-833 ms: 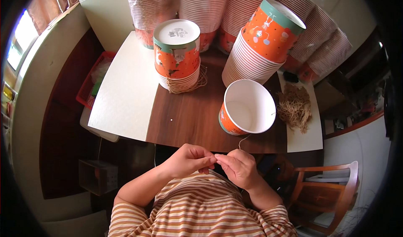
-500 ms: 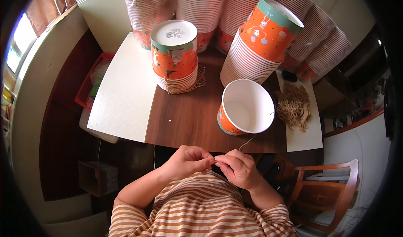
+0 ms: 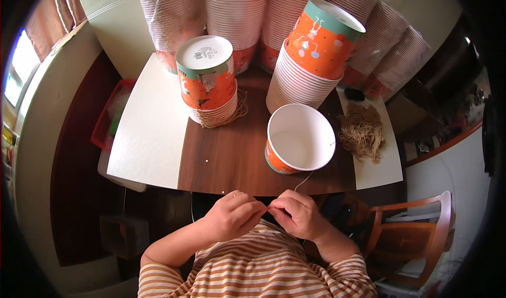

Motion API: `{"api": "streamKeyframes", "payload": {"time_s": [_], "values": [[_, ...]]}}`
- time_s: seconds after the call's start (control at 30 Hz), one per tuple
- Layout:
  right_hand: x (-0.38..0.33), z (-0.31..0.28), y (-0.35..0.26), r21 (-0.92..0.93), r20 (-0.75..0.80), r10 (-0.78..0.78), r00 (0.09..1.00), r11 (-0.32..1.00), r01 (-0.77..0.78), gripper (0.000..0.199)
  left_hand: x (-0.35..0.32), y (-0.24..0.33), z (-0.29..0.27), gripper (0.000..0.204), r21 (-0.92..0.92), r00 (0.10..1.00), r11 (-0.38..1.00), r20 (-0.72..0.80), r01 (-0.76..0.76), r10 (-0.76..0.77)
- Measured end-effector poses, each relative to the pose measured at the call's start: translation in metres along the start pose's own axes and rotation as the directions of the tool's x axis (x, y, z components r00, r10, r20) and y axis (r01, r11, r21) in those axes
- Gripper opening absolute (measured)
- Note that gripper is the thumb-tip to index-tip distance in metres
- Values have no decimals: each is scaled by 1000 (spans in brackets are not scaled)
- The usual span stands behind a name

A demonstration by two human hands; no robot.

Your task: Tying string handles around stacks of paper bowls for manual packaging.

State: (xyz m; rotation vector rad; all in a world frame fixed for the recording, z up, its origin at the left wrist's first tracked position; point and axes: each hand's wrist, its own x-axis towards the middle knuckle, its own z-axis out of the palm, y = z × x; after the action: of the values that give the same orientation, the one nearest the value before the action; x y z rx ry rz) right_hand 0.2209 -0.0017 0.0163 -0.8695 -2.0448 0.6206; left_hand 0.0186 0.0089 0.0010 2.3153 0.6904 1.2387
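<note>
Just in front of the table's near edge, both of my hands are raised with their fingertips almost meeting. My left hand (image 3: 235, 213) is closed in a pinch, and so is my right hand (image 3: 295, 213). A thin pale string (image 3: 302, 181) runs over the table edge to my right hand. The tiny bit between the fingertips looks like the string's end, mostly hidden by the fingers. Behind my right hand an orange paper bucket (image 3: 273, 161) with a white inside stands with its mouth tipped toward me. A short piece of string pokes through its right wall near the rim.
Upside-down bucket stacks stand at the left (image 3: 208, 89) and right (image 3: 321, 45), the left one with tan strings around its base. Tall wrapped bucket stacks (image 3: 234, 13) line the back. A tan string bundle (image 3: 362, 134) lies at right. A wooden chair (image 3: 408, 240) stands lower right.
My left hand has turned, its back now more upward and fingers more curled. Both hands still meet at the fingertips. The table and buckets have shifted slightly left in view.
</note>
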Motion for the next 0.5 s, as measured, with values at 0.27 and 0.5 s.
{"api": "streamKeyframes", "payload": {"time_s": [0.27,0.5], "values": [[5,-25,2,540,474,443,761,536,-649,9,31,-4,-19,22,356,821,740,230,-571,523],[37,-50,24,570,448,473,758,502,-651,12,69,-28,-34,30,319,736,666,354,-674,576]]}}
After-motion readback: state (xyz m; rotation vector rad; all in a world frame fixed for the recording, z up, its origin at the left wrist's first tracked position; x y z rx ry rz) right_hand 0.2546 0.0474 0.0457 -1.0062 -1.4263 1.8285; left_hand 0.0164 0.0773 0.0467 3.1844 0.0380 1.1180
